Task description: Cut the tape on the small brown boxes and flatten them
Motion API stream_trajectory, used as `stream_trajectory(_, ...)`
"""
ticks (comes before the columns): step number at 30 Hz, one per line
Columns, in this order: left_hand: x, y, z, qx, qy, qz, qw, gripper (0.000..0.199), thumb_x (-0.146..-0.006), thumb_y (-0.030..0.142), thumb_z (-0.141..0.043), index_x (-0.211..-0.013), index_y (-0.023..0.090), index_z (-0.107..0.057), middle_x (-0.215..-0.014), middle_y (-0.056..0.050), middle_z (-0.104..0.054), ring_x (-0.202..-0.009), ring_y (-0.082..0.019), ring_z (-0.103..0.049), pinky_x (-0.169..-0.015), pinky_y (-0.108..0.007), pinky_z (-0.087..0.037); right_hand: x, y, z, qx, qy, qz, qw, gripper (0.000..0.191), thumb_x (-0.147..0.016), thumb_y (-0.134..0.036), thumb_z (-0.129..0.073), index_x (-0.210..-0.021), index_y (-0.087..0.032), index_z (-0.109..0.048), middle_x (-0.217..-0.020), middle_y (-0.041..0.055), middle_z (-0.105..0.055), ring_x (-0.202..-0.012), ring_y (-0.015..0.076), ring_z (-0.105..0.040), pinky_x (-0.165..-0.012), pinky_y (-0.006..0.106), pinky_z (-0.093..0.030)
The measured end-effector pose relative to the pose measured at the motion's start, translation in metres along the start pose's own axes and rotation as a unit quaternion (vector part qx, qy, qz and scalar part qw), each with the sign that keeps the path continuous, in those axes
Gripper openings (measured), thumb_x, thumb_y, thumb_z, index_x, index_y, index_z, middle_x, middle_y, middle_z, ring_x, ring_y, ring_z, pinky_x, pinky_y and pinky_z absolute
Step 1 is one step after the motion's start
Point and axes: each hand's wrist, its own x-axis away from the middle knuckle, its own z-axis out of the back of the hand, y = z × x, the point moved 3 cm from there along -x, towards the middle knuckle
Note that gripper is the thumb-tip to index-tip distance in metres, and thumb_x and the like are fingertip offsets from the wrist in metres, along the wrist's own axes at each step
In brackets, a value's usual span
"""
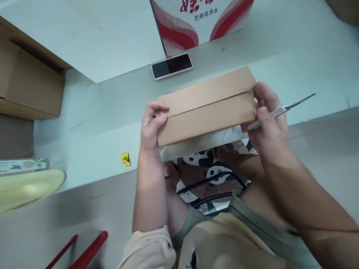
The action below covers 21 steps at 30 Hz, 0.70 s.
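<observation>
A long, flat brown cardboard box [204, 108] is held up in front of me, tilted, above the table's near edge. A seam runs lengthwise along the face turned to me. My left hand [153, 125] grips its left end, thumb and fingers closed on the edge. My right hand [267, 116] holds the right end and also keeps a slim, pointed metal tool [288, 107] in its grasp. That tool's tip points right, away from the box; whether it is a knife or tweezers I cannot tell.
A dark-screened, phone-like device [172, 66] lies beyond the box, before a red and white carton [203, 26]. A small yellow wrapper [125, 159] sits at left on the pale table [95, 138]. Brown cartons [30, 82] and a yellow-green dish [30, 188] stand further left.
</observation>
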Motion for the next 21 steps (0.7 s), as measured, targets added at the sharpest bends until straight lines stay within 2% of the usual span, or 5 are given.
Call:
stream_trajectory(4,-0.002,0.003,0.022,0.035,0.048,-0.008,0.998,0.026,-0.070,0.038,-0.078,-0.085,0.025,-0.061,-0.097,-0.001,-0.067,-0.092,-0.019,-0.065,-0.080,-0.030,-0.052,-0.005,0.017,0.007,-0.044,0.010,-0.025,0.999,0.045,-0.091,-0.050,-0.063,-0.133,-0.035,-0.059,-0.135,0.0067,-0.066,-0.121,0.0281,-0.065,-0.055,0.028,-0.057)
stream_trajectory(8,-0.002,0.004,0.038,0.083,0.075,-0.006,0.994,0.021,-0.069,0.032,-0.076,-0.083,0.026,-0.063,-0.094,0.002,-0.070,-0.090,-0.018,-0.064,-0.077,-0.031,-0.050,-0.003,0.030,0.000,-0.008,-0.052,-0.078,0.996,0.049,-0.093,-0.054,-0.061,-0.136,-0.033,-0.059,-0.133,0.0064,-0.069,-0.119,0.0257,-0.068,-0.080,0.040,-0.064)
stream_trajectory(12,0.000,0.002,0.037,0.098,0.096,0.002,0.990,0.018,-0.068,0.030,-0.075,-0.083,0.028,-0.065,-0.095,0.004,-0.071,-0.089,-0.016,-0.064,-0.075,-0.029,-0.051,0.005,0.024,-0.023,-0.062,-0.170,-0.077,0.981,0.067,-0.092,-0.060,-0.058,-0.153,-0.039,-0.040,-0.152,0.0024,-0.057,-0.134,0.0234,-0.060,-0.115,0.051,-0.048)
stream_trajectory(16,0.001,-0.008,0.027,0.104,0.093,0.041,0.989,0.018,-0.069,0.031,-0.074,-0.084,0.028,-0.066,-0.085,0.004,-0.070,-0.077,-0.015,-0.064,-0.068,-0.027,-0.051,0.012,0.014,-0.031,-0.126,-0.182,-0.042,0.974,0.076,-0.093,-0.061,-0.057,-0.159,-0.045,-0.022,-0.166,-0.0032,-0.036,-0.148,0.0209,-0.046,-0.126,0.052,-0.033)
stream_trajectory(21,0.008,-0.033,0.006,0.077,0.095,0.164,0.979,0.028,-0.074,0.046,-0.076,-0.093,0.026,-0.068,-0.093,0.000,-0.073,-0.084,-0.017,-0.069,-0.078,-0.029,-0.055,0.019,0.012,-0.028,-0.074,-0.196,-0.012,0.978,0.063,-0.097,-0.057,-0.051,-0.156,-0.037,-0.040,-0.166,-0.0042,-0.034,-0.157,0.0196,-0.028,-0.132,0.046,-0.022)
